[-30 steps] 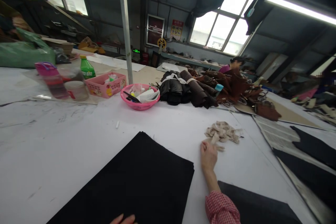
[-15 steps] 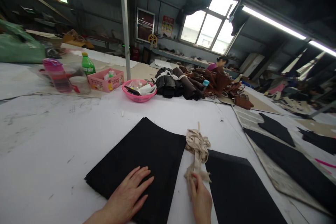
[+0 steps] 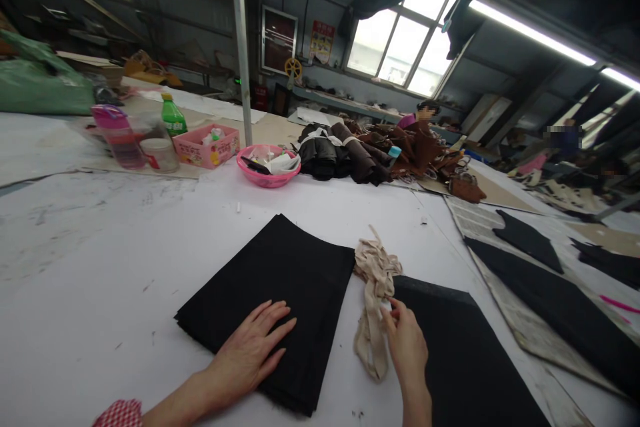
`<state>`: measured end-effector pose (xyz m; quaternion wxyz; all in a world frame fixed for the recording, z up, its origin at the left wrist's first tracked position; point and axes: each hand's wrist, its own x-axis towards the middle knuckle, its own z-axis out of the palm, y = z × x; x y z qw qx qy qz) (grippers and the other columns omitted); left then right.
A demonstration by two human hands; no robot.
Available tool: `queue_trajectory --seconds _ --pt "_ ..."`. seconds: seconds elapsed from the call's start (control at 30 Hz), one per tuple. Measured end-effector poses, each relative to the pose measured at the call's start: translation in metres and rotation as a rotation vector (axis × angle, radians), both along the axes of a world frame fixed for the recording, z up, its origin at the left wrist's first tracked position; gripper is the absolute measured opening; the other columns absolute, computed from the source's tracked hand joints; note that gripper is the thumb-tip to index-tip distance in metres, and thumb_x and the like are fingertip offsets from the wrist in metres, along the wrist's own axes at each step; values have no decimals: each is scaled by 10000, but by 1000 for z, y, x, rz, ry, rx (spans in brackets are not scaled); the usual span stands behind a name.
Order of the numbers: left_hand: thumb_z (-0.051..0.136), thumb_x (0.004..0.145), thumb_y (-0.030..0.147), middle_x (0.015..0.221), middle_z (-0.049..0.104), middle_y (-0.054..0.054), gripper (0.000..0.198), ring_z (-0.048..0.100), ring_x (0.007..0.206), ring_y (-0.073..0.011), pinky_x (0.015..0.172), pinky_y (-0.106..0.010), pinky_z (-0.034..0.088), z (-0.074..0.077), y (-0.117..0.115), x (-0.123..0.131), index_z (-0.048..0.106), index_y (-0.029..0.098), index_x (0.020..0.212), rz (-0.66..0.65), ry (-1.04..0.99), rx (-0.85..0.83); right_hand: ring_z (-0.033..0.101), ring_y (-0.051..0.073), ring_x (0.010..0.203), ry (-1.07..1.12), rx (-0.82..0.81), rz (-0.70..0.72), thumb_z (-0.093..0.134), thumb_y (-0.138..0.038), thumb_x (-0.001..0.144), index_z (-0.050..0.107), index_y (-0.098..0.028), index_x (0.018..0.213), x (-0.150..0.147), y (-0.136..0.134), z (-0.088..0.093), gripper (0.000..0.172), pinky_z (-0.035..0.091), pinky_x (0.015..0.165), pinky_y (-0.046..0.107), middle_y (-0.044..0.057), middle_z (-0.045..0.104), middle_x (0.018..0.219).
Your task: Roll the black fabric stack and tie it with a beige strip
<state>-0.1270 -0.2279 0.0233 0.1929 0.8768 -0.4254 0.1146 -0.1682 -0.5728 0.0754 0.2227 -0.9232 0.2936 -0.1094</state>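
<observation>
My left hand lies flat with spread fingers on a stack of black fabric panels on the white table. Beside the stack's right edge is a tangled bundle of beige cloth strips, with a loop hanging toward me. At the right side of that bundle, my right hand has thumb and fingers pinched together on a small white piece, too small to make out well. Under and beyond this hand, a second black panel lies flat.
At the back are a pink basket, a pink box, a green bottle, rolled dark material and a brown heap. More black pieces lie on a board at right. Other people are in the background.
My right hand has moved up and right, off the lower end of the beige strips, which now hang as a loop. My left hand stays on the stack. The view has shifted slightly.
</observation>
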Motion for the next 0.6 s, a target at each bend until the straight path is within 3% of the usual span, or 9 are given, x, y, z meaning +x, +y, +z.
queue_trajectory --seconds 0.07,0.13,0.23,0.43,0.53,0.6 --pt "513 904 180 1465 436 -22 523 415 1350 -229 1145 -442 373 1 0 0 453 306 1407 0 0 6 621 270 876 -55 -1 -38 470 -555 841 641 -226 1130 25 -1 -6 470 411 649 323 105 632 1020" --pt "508 907 185 1467 434 -19 524 411 1353 -229 1140 -450 378 1 0 0 445 309 1413 2 10 24 620 287 867 -110 26 -74 507 -573 814 675 -189 1030 44 -1 -12 471 419 660 338 127 637 997" --pt "509 908 190 1470 430 -13 530 413 1352 -229 1135 -456 386 1 0 0 436 315 1418 7 19 29 625 282 860 -234 123 -95 505 -598 808 685 -181 917 51 -1 -18 467 441 715 347 114 668 944" --pt "513 904 186 1471 428 -21 533 413 1352 -234 1136 -463 383 2 0 0 439 314 1417 0 39 21 654 257 844 -460 407 -122 533 -683 802 607 -179 962 5 9 -20 534 496 743 331 83 700 896" --pt "515 906 191 1467 434 -28 519 419 1347 -236 1136 -458 381 3 -1 1 455 307 1408 0 60 -6 668 247 845 -537 527 -147 509 -666 843 540 -195 1026 -20 18 -13 506 525 730 335 77 701 919" --pt "522 906 199 1462 439 -36 509 423 1344 -236 1139 -463 375 2 0 2 464 304 1401 4 96 -24 661 231 790 -542 612 -83 483 -654 868 527 -235 1056 -39 23 -6 461 532 713 343 41 686 864"
